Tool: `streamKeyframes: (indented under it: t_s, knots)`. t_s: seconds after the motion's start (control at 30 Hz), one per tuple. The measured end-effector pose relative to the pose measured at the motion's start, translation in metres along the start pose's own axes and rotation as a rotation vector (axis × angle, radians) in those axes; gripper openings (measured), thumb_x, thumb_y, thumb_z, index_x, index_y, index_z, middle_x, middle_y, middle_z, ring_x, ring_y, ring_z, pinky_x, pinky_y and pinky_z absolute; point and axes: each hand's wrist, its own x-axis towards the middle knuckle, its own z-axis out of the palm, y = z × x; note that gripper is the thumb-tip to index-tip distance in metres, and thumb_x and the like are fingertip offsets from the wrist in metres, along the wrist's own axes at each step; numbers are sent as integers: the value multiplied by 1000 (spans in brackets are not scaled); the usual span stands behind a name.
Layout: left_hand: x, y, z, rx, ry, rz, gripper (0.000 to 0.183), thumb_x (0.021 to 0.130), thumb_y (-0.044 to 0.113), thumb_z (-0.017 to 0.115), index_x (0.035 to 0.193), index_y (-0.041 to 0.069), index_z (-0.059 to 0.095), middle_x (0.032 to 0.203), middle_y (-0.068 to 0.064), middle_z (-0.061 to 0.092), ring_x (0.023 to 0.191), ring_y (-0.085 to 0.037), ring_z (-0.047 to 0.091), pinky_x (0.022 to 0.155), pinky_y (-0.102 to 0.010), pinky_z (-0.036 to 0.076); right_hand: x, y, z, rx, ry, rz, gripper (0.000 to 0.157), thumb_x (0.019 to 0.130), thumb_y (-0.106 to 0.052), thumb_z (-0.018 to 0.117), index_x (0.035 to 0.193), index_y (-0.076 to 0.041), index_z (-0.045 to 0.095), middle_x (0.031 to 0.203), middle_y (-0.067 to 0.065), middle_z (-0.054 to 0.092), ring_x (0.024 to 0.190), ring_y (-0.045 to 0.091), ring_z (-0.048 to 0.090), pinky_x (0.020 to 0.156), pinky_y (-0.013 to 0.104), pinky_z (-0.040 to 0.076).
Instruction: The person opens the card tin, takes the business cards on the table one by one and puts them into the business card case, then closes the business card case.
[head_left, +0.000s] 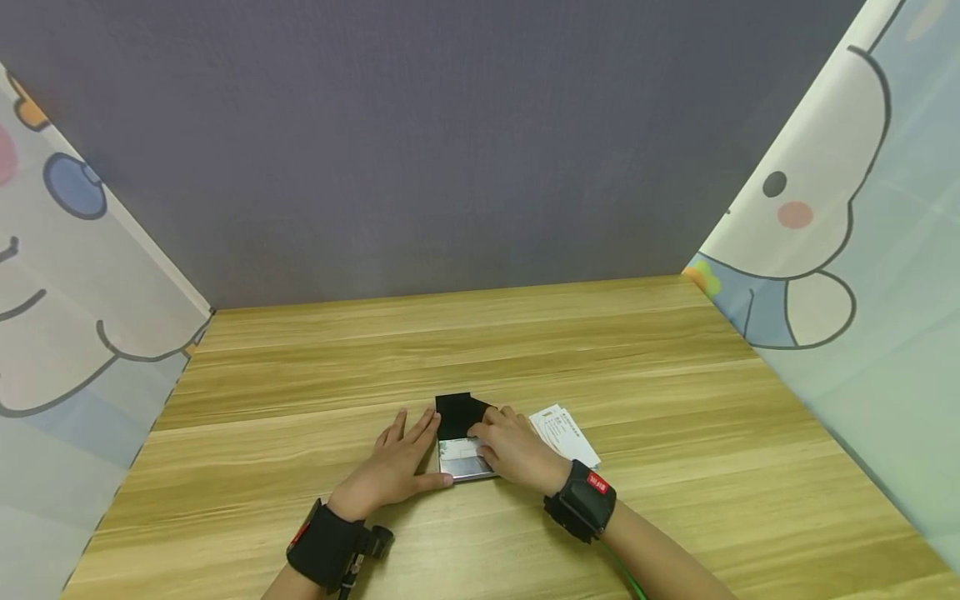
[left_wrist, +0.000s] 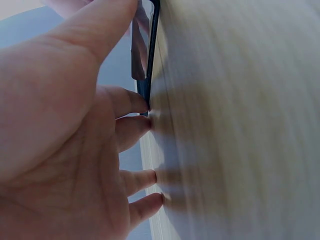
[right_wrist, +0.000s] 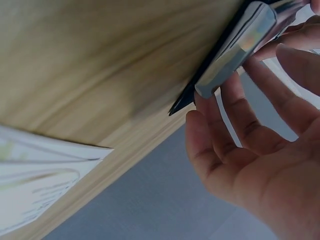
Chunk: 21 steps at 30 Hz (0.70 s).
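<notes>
A slim metal business-card case (head_left: 465, 468) lies on the table with its black lid (head_left: 453, 417) folded back, away from me. Pale cards (head_left: 459, 448) with green print show inside it. My left hand (head_left: 399, 468) lies along the left side. Its thumb touches the case's near left corner, and its fairly straight fingertips rest on the table beside the black lid. My right hand (head_left: 517, 450) reaches over the case from the right, hiding that end. Bent fingers meet the shiny side of the case (right_wrist: 240, 50) in the right wrist view, with the thumb over the cards.
A small fanned stack of white printed cards (head_left: 564, 435) lies just right of my right hand. The wood-grain table (head_left: 337, 358) ends at a grey back panel (head_left: 450, 167), with cartoon-printed sheets (head_left: 817, 208) at both sides.
</notes>
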Motion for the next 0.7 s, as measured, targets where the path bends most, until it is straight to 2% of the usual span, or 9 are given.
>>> streamKeyframes:
  t_s: [0.17,0.43,0.7]
  knots:
    - [0,0,0,-5,1,-2,87,80,52,59,144,4,24,152,-15,19,133,-49,4,102,-67,20,-3,2,0,26,11,7,26,87,-14,59,111,-7,61,107,8,59,91,20,48,77,38,46]
    - [0,-1,1,-6,1,0,88,80,53,58,144,5,23,152,-16,20,133,-48,4,102,-67,19,-11,13,-4,61,86,37,27,86,-13,59,112,-5,60,104,9,59,94,25,50,81,44,46]
    - [0,1,0,-16,-2,-6,88,80,52,59,144,4,23,152,-16,19,134,-48,2,103,-67,17,-22,29,-8,87,185,44,25,81,-8,65,105,-1,64,104,12,62,89,30,53,76,47,46]
